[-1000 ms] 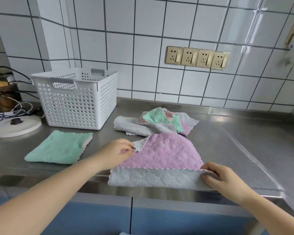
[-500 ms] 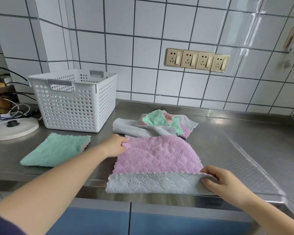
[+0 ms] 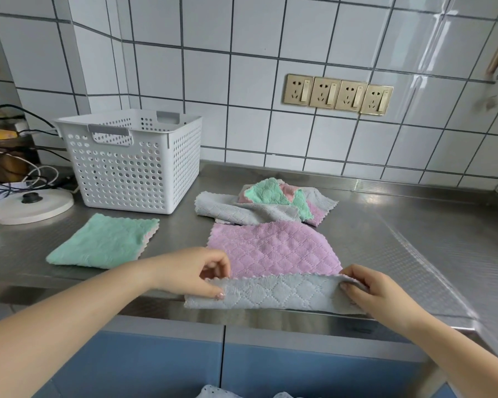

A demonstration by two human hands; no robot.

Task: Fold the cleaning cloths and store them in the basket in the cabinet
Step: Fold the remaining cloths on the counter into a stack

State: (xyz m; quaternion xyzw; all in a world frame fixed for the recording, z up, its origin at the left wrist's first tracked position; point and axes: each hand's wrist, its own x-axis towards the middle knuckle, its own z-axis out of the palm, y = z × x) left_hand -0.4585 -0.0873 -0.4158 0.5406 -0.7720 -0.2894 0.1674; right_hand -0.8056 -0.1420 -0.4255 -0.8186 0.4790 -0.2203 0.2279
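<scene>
I see left hand [image 3: 196, 271] and right hand [image 3: 377, 291], grip pinched on pink-grey cloth [image 3: 273, 254] near edge, at table [image 3: 414, 242] front.

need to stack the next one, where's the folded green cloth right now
In the head view the folded green cloth lies flat on the steel counter, left of centre, just in front of the white basket.
</scene>
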